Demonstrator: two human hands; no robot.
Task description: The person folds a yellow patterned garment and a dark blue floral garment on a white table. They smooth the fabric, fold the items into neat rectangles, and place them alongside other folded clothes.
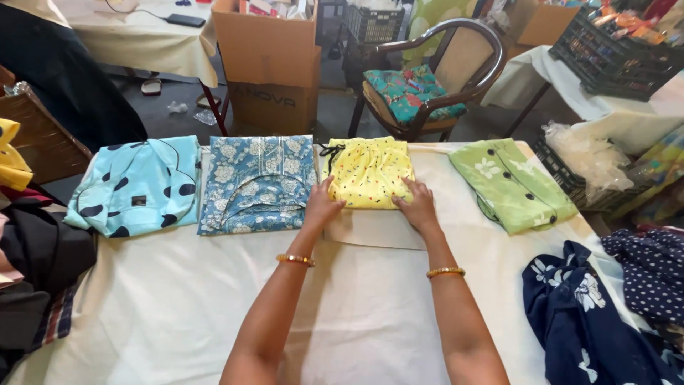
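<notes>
A folded yellow dotted garment point(369, 170) lies at the far middle of the table, on a cream cloth point(171, 306). My left hand point(322, 203) rests flat on its near left corner. My right hand point(417, 205) presses its near right corner. Both hands lie with fingers together on the fabric, gripping nothing. Each wrist wears a gold bangle. Beside the yellow piece lie a folded blue floral garment point(255, 182), a light blue garment with dark spots point(139, 185) further left, and a folded green floral garment point(509, 182) to the right.
A navy floral garment point(581, 321) and a navy dotted one point(652, 267) are heaped at the near right. Dark clothes point(35, 249) pile at the left edge. Behind the table stand a wooden chair point(427, 78), a cardboard box point(267, 64) and black crates point(613, 53).
</notes>
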